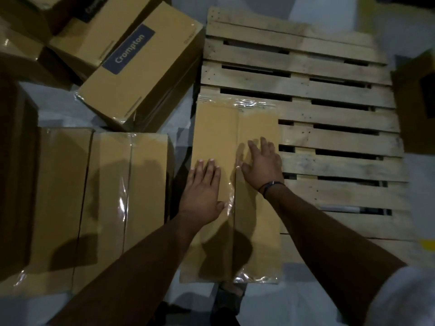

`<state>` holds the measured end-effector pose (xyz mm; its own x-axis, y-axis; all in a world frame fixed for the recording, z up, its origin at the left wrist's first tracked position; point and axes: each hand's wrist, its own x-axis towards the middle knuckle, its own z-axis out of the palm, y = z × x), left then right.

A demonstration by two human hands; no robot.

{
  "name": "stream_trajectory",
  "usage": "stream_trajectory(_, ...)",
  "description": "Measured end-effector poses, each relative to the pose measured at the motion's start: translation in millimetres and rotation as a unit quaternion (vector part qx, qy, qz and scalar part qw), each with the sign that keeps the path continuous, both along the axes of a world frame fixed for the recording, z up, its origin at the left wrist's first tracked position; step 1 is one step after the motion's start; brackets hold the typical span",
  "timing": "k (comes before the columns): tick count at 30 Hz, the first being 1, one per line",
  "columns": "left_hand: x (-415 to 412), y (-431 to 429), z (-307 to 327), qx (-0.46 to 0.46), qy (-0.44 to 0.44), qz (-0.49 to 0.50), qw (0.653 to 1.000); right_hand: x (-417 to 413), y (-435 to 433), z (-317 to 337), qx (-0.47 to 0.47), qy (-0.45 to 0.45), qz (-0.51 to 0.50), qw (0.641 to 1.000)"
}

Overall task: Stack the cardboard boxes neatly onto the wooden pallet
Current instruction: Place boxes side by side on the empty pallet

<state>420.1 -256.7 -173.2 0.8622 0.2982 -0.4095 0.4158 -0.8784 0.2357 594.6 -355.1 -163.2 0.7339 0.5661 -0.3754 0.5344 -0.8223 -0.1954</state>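
Cardboard box [216,128], taped along its centre seam, is laid on the near left corner of the wooden pallet [329,114]; its left edge runs about flush with the pallet's left edge, and its near end reaches the pallet's front edge. Left hand [203,191] is pressed flat on the left flap, fingers spread, nothing gripped. Right hand [263,163] is laid flat on the right flap near the box's right edge, fingers open, a dark band [270,185] worn at the wrist. The hands are set apart, one each side of the seam. Bare slats are seen right of the box and beyond it. More boxes are left on the floor: a flat pair [98,196] just left across a narrow gap, a tilted printed box [141,69] further back, another [416,107] at the pallet's right edge.
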Motion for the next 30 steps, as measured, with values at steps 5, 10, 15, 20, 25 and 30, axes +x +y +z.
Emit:
stream_trajectory(5,13.5,-34.6,3.8,0.007,0.021,-0.057,0.998,-9.2,-57.4,-3.5,0.055,0.019,-0.149,0.987)
stream_trajectory(10,27.6,-56.6,-4.2,0.035,0.026,-0.071,0.997,-17.5,-81.7,-12.6,0.164,0.136,-0.348,0.913)
stream_trajectory(15,22.9,-61.9,-24.2,0.069,0.022,-0.05,0.996,-30.6,-79.5,-23.3,0.162,0.213,-0.367,0.891)
stream_trajectory(20,20.2,-67.6,-34.9,0.066,0.017,-0.045,0.997,-33.6,-78.5,-27.3,0.163,0.211,-0.355,0.896)
stream_trajectory(25,20.0,-67.3,-33.9,0.071,0.025,-0.055,0.996,-29.8,-89.3,-27.8,0.158,0.234,-0.329,0.901)
stream_trajectory(30,16.5,-64.4,-36.7,0.064,0.014,-0.064,0.996,-33.1,-99.2,-32.4,0.209,0.244,-0.451,0.832)
